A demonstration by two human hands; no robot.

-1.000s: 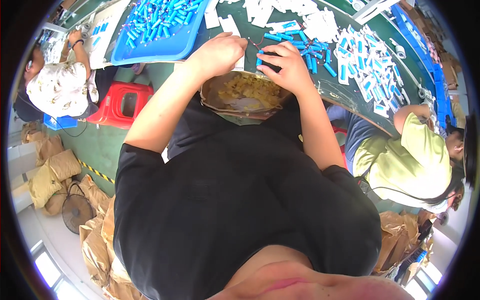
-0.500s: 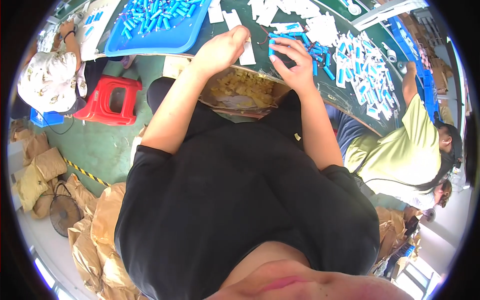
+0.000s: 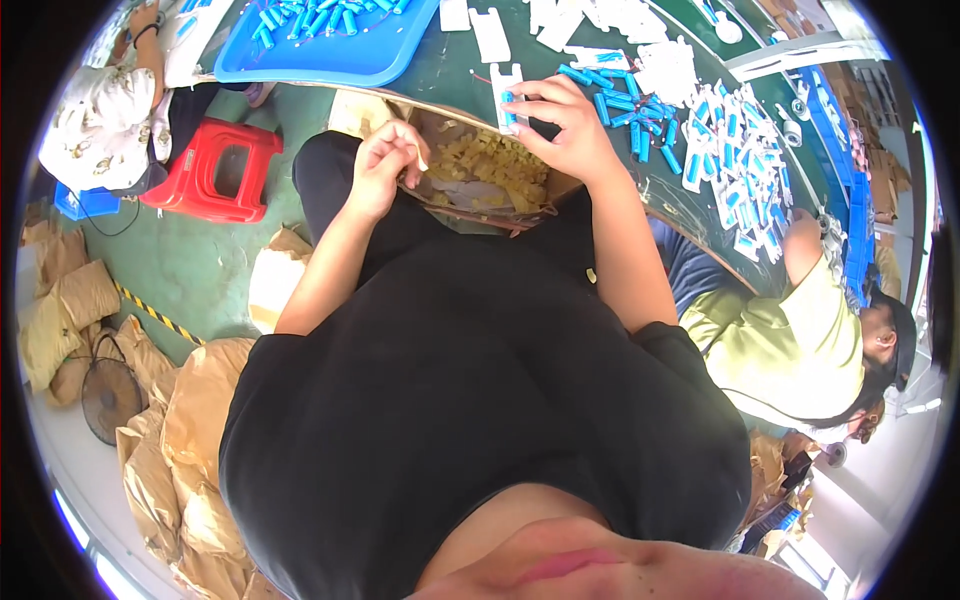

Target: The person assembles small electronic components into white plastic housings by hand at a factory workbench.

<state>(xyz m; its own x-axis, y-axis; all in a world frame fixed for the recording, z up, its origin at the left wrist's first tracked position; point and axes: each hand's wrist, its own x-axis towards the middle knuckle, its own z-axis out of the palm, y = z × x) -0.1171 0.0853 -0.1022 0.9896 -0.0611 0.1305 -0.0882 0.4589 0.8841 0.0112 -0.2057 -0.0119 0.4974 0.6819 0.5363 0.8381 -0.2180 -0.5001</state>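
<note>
My right hand [image 3: 565, 125] has its thumb and fingers closed on a small blue cylindrical battery [image 3: 508, 110]. That battery lies on a flat white plastic holder [image 3: 507, 78] at the table's near edge. A thin red wire shows by the holder. Off the table, my left hand [image 3: 388, 165] is closed on a small pale-yellow strip [image 3: 421, 155]. It hangs beside the left edge of an open box [image 3: 540, 212] with yellow scraps in it. Loose blue batteries [image 3: 625, 110] with wires lie right of my right hand.
A blue tray [image 3: 385, 62] of batteries stands at the far left. White holders [image 3: 490, 35] lie at the back, and a heap of holders with batteries [image 3: 735, 160] lies right. One person sits at the left near a red stool [image 3: 215, 170], another [image 3: 790, 350] at the right.
My left hand has left the table and come down beside the box with the yellow strip. The right hand has moved left and brought the battery onto the white holder.
</note>
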